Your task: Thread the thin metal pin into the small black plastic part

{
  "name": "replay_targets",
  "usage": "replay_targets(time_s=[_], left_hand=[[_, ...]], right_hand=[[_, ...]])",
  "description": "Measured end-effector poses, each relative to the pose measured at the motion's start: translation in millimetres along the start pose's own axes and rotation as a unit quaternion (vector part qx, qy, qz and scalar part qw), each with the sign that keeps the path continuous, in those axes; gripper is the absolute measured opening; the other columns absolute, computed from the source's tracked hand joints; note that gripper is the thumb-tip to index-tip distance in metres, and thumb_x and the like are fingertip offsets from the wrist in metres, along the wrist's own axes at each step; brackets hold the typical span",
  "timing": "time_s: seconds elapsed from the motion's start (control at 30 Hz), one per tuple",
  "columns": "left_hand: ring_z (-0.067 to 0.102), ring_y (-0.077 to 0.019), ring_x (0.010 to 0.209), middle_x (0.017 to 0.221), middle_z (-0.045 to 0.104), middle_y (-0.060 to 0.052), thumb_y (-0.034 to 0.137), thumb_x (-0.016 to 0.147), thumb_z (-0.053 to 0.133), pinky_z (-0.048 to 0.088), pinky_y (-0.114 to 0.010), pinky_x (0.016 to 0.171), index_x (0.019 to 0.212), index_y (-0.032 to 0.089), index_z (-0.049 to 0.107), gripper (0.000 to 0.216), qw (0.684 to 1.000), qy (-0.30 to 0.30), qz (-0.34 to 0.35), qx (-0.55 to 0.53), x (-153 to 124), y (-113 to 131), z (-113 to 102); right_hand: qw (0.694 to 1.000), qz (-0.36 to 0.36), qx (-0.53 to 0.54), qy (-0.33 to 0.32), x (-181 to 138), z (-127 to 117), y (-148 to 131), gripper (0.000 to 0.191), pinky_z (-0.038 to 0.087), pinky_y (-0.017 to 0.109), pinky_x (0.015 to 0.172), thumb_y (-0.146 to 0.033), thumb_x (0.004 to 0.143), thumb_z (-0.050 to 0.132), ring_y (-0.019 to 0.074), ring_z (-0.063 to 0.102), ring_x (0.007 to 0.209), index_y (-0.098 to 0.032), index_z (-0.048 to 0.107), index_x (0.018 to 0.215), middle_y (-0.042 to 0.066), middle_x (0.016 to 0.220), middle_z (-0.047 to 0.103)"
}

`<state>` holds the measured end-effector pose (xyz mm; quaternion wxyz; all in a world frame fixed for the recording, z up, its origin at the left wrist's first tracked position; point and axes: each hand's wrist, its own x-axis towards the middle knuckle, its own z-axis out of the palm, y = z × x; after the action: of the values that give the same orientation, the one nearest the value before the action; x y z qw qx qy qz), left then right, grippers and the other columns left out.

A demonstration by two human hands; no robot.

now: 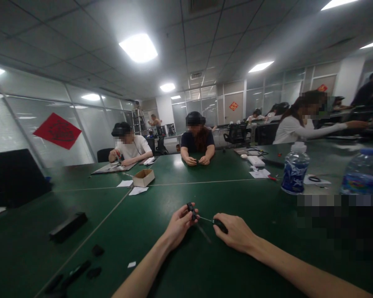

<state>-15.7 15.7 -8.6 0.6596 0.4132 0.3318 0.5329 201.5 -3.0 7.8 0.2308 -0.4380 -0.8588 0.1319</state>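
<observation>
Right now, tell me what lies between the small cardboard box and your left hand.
In the head view, only bare green table lies between the cardboard box and the left hand, crossed by a pale seam line.

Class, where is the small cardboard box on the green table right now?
In the head view, the cardboard box sits left of centre on the green table, among white paper slips, beyond the left hand.

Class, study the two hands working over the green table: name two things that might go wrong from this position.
1. The left hand pinches a small black part only at the fingertips, above the table; it may slip and drop.
2. The right hand aims a thin screwdriver toward that part, close to the left fingers; a slip could jab them.
</observation>
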Motion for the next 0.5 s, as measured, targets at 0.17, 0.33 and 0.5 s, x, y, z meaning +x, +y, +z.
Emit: replay_targets(time_s=[0.17,0.33,0.5], left_hand=[[0.059,-0.0165,0.083,0.097,0.06,-0.01,0.021,0.073,0.072,0.045,-0.029,0.079,0.11,0.015,0.061,0.039,1.0,0.002,-0.003,0.002,0.4,-0.7,-0.8],[0.058,-0.0165,0.085,0.097,0.061,-0.01,0.024,0.07,0.075,0.044,-0.029,0.08,0.11,0.015,0.061,0.043,1.0,0.0,0.001,0.006,0.3,-1.5,-0.9],[0.058,-0.0188,0.091,0.098,0.061,-0.01,0.025,0.071,0.074,0.044,-0.032,0.085,0.107,0.015,0.063,0.039,1.0,0.0,0.005,0.024,-0.1,-2.0,-1.7]], right_hand=[[1.0,-0.01,-0.009,0.003,-0.1,-0.3,-1.1,0.028,0.045,0.026,0.06,-0.034,0.087,0.041,0.015,0.056,0.066,-0.016,0.061,0.097,0.005,0.082,0.062],[0.999,-0.021,-0.026,0.021,-0.4,1.5,-0.1,0.03,0.045,0.027,0.062,-0.034,0.087,0.041,0.0157,0.056,0.068,-0.016,0.061,0.102,0.006,0.083,0.062],[0.999,-0.032,-0.036,0.021,-0.5,3.7,1.8,0.031,0.044,0.025,0.06,-0.034,0.087,0.042,0.0148,0.056,0.067,-0.019,0.059,0.108,0.005,0.085,0.062]])
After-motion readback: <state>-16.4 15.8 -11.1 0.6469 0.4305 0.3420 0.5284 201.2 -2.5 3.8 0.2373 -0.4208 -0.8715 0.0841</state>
